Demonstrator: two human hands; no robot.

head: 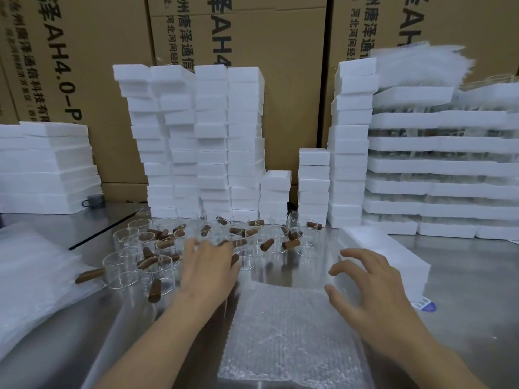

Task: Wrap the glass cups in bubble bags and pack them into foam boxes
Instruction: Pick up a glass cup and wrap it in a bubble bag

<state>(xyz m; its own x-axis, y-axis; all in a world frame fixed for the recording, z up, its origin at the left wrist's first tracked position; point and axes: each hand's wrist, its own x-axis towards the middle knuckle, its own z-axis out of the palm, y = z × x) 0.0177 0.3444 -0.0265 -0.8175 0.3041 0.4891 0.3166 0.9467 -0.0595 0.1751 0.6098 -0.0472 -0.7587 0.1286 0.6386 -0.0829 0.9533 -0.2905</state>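
A person's left hand (209, 265) and right hand (368, 284), both bare, with bare forearms (146, 341) in view.

Perhaps twenty glass cups (157, 269), one bubble bag (292, 332)

Both hands (210, 265) (368, 287) reach forward, fingers loosely spread.

Clear glass cups (157, 272) with brown handles (154, 290), white foam boxes (212, 127), clear dimpled bubble bag (292, 327).
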